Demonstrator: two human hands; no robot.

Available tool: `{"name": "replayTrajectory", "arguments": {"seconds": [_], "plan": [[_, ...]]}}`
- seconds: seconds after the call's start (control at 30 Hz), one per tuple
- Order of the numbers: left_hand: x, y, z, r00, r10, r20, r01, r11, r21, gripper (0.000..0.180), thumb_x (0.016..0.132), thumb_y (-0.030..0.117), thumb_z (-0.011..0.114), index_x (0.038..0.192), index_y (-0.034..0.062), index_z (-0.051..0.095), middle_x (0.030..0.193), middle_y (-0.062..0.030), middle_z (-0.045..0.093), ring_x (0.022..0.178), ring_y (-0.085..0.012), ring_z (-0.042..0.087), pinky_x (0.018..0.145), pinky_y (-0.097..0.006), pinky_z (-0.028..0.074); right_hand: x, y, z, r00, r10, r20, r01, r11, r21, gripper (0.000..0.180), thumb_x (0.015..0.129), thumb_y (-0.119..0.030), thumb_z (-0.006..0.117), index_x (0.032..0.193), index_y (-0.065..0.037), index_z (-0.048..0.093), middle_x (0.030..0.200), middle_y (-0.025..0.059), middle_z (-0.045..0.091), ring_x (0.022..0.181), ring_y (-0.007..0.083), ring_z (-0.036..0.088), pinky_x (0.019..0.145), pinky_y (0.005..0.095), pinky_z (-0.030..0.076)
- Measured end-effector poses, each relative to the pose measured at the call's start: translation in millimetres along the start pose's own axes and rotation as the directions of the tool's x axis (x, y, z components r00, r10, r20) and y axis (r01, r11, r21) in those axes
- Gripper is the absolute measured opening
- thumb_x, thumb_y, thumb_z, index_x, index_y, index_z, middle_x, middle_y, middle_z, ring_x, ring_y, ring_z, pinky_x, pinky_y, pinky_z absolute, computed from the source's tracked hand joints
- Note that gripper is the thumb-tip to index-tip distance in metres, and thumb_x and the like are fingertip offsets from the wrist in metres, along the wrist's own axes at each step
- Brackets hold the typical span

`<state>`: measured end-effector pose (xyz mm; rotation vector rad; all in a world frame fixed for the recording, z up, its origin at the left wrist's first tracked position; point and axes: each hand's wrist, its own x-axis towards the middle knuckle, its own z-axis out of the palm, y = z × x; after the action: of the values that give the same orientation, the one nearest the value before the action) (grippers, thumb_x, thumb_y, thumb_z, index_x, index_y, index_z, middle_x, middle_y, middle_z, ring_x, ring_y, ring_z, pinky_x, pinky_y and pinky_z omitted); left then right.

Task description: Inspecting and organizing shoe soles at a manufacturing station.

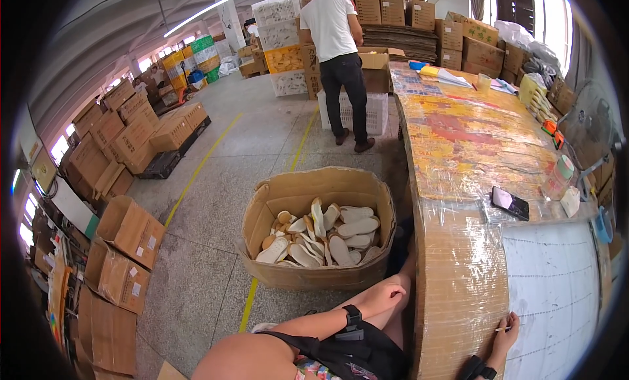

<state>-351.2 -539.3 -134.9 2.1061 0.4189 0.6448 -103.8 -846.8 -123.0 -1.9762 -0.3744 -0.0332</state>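
My left hand point(388, 295) rests curled on my knee, holding nothing, with a black watch on its wrist. My right hand point(505, 332) lies at the near edge of a white ruled sheet point(553, 295) on the plastic-wrapped table point(458, 249). A thin pen point(502, 328) is pinched in its fingers, tip on the sheet. A black bag point(354, 355) sits in my lap.
A big open cardboard box point(308, 183) of pale shoe soles point(325, 234) stands on the floor to my left. A phone point(510, 202) lies on the table. A person in a white shirt point(334, 26) stands ahead by a white crate. Stacked cartons line the left side.
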Motion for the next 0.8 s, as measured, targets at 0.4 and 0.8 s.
{"name": "replayTrajectory", "arguments": {"seconds": [0.4, 0.8], "plan": [[0.5, -3.3, -0.1, 1.0, 0.006, -0.012, -0.006, 1.0, -0.008, 0.013, 0.076, 0.013, 0.054, 0.085, 0.0064, 0.061, 0.074, -0.0088, 0.06, 0.063, -0.0212, 0.055, 0.056, -0.028, 0.043, -0.9, -7.2, -2.0, 1.0, 0.026, 0.016, -0.024, 0.994, -0.11, 0.029, 0.079, -0.002, 0.053, 0.107, 0.006, 0.049, 0.098, 0.0134, 0.057, 0.088, 0.0175, 0.054, 0.078, 0.0267, 0.042], [-0.3, -4.1, 1.3, 0.996, -0.082, 0.015, 0.083, 0.995, -0.051, 0.013, 0.077, 0.013, 0.055, 0.086, 0.0062, 0.061, 0.075, -0.0083, 0.061, 0.06, -0.0168, 0.055, 0.055, -0.027, 0.043, -2.5, -7.5, -2.2, 1.0, -0.006, -0.022, 0.003, 0.989, -0.147, 0.029, 0.079, -0.005, 0.055, 0.105, 0.005, 0.05, 0.092, 0.0122, 0.058, 0.082, 0.0165, 0.055, 0.074, 0.0267, 0.043]]}}
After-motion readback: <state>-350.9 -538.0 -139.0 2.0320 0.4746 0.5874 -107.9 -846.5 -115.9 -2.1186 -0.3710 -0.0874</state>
